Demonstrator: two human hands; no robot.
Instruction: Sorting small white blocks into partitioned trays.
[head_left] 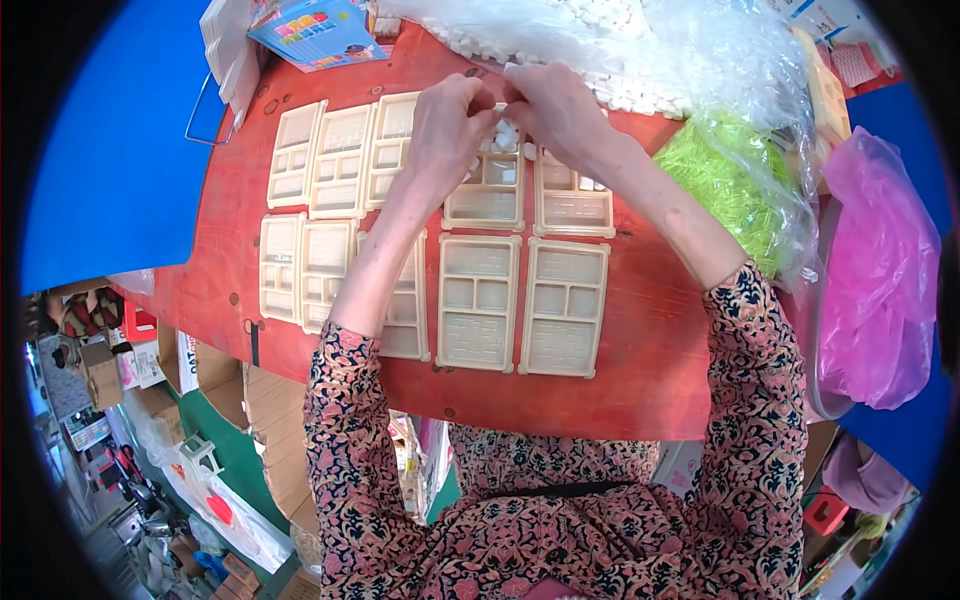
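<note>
My left hand (pixel 452 118) and my right hand (pixel 560 110) meet over the far row of cream compartment trays, fingers curled inward and fingertips close together. What the fingertips hold, if anything, is hidden by the hands. Small white pieces (pixel 507 135) lie just below and between the hands, over a cream tray (pixel 484 207) whose far part is partly covered. To its right, another tray (pixel 574 210) sits partly under my right hand and wrist. My left forearm crosses above a near-row tray (pixel 405 325).
Several more trays (pixel 478 342) stand in two rows on the red table (pixel 655 350). Beyond the hands lies a heap of white pieces (pixel 640 95) with clear plastic. Bright green strands (pixel 715 170) in clear plastic and a pink bag (pixel 880 270) are at right; a blue printed box (pixel 318 35) is far left.
</note>
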